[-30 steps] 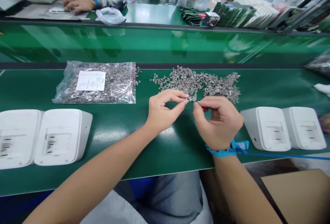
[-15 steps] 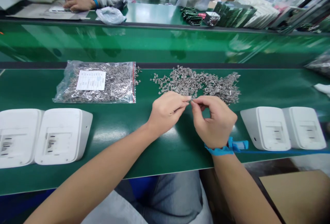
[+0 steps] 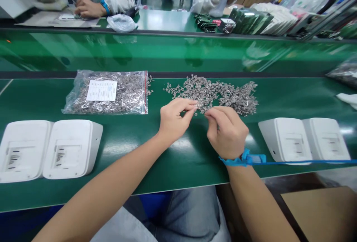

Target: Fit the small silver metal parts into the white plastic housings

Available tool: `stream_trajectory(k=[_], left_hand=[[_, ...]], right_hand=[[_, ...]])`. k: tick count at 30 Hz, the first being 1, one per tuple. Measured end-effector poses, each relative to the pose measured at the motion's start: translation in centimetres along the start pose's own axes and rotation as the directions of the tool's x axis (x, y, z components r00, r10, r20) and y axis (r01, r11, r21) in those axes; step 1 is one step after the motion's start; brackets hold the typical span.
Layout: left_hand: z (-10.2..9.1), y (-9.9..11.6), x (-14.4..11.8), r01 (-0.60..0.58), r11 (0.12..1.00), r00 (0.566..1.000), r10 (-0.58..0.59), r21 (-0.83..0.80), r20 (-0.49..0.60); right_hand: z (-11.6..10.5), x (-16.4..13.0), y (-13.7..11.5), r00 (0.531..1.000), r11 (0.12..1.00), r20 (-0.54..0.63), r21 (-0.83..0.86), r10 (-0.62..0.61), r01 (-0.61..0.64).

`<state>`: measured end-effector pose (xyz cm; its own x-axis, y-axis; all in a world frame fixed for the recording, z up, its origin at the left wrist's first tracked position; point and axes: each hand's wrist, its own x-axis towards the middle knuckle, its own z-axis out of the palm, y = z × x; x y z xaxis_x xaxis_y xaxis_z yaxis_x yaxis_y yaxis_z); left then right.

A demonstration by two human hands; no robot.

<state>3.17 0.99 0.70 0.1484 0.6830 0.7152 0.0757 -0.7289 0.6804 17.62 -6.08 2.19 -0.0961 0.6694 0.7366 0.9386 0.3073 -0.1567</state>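
Both hands are at the near edge of the loose pile of small metal clips (image 3: 214,93) on the green bench (image 3: 178,160); all positions below are given from that pile.

My left hand (image 3: 174,120) is just in front of the pile's near-left edge, thumb and forefinger closed in a pinch right at the margin of the clips. Something tiny and silvery sits at the fingertips, probably one clip, but it is too small to be sure. My right hand (image 3: 226,132) is in front of the pile's middle, fingers curled inward with the tips drawn together; whether it holds a clip I cannot tell, the knuckles hide it. A blue wrist strap (image 3: 242,159) with its cord runs off to the right from that wrist, likely for grounding.

The pile is spread thin rather than heaped, which I judge makes single pieces easier to pick off.

Left of the pile: a sealed clear bag of the same clips (image 3: 107,93), label up. Nearer me and left: two white housings (image 3: 47,148) lying flat, side by side. Nearer me and right: two more white housings (image 3: 305,139).

Beyond the pile, across the bench, other people's hands and sleeves are at work.
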Motion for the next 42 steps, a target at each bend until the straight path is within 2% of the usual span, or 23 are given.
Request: stream_trajectory(k=[2,4,6,9,10,12,15,18,21,23,25,27,30,33,36,38,42], left_hand=[[-0.2,-0.1,0.3,0.093,0.995,0.996,-0.093,0.025,-0.01],[-0.3,-0.3,0.4,0.15,0.987,0.989,-0.15,0.061,0.007],[-0.4,-0.6,0.3,0.165,0.98,0.984,-0.17,0.109,0.045],[-0.4,-0.9,0.0,0.122,0.977,0.977,-0.149,0.176,0.152],[-0.4,-0.9,-0.1,0.091,0.974,0.969,-0.134,0.207,0.209],[-0.4,-0.8,-0.4,-0.009,0.947,0.932,-0.109,0.322,0.346],[-0.6,-0.3,-0.7,-0.138,0.858,0.887,-0.115,0.494,0.448],[-0.9,0.2,-0.7,-0.131,0.822,0.905,-0.129,0.554,0.405],[-1.1,0.6,-0.6,-0.102,0.786,0.935,-0.134,0.61,0.329],[-1.3,0.8,-0.6,-0.117,0.766,0.954,-0.091,0.633,0.287],[-1.4,1.0,-0.7,-0.162,0.777,0.959,-0.023,0.609,0.284],[-1.5,1.2,-1.0,-0.198,0.815,0.952,0.027,0.544,0.306],[-1.5,1.2,-1.5,-0.208,0.878,0.933,0.047,0.431,0.356],[-1.4,1.2,-1.8,-0.237,0.917,0.887,0.069,0.321,0.457],[-1.4,1.2,-1.9,-0.268,0.921,0.842,0.081,0.283,0.534],[-1.4,1.3,-1.9,-0.26,0.925,0.826,0.065,0.277,0.56],[-1.8,1.7,-1.6,-0.237,0.939,0.811,0.049,0.25,0.583]], right_hand=[[0.0,0.0,0.2,0.998,0.997,-0.003,0.045,0.058,-0.058],[0.0,0.1,0.3,0.983,0.972,0.014,0.147,0.183,-0.183],[0.2,0.2,0.5,0.934,0.884,0.054,0.307,0.354,-0.353],[0.5,0.5,1.0,0.825,0.681,0.097,0.516,0.557,-0.52],[0.5,0.5,1.2,0.796,0.634,0.091,0.553,0.598,-0.54],[0.0,0.1,1.9,0.755,0.599,0.05,0.576,0.654,-0.557],[-2.5,-1.6,3.8,0.722,0.62,-0.006,0.518,0.692,-0.59],[-6.8,-3.8,6.9,0.697,0.667,-0.034,0.33,0.716,-0.668],[-11.1,-5.7,9.8,0.713,0.715,-0.053,0.02,0.699,-0.699],[-13.0,-6.7,10.6,0.692,0.69,-0.019,-0.063,0.722,-0.721],[-13.7,-7.2,10.4,0.666,0.667,0.024,-0.054,0.745,-0.744],[-13.1,-7.4,9.2,0.664,0.666,0.068,-0.009,0.745,-0.746],[-10.7,-7.0,5.9,0.658,0.65,0.164,0.105,0.735,-0.753],[-7.6,-5.8,1.6,0.642,0.604,0.29,0.218,0.71,-0.766],[-5.5,-4.1,-1.9,0.624,0.525,0.398,0.337,0.673,-0.781],[-4.9,-3.0,-2.9,0.659,0.546,0.409,0.369,0.632,-0.752],[-5.3,-1.4,-2.2,0.786,0.736,0.32,0.287,0.529,-0.613]])
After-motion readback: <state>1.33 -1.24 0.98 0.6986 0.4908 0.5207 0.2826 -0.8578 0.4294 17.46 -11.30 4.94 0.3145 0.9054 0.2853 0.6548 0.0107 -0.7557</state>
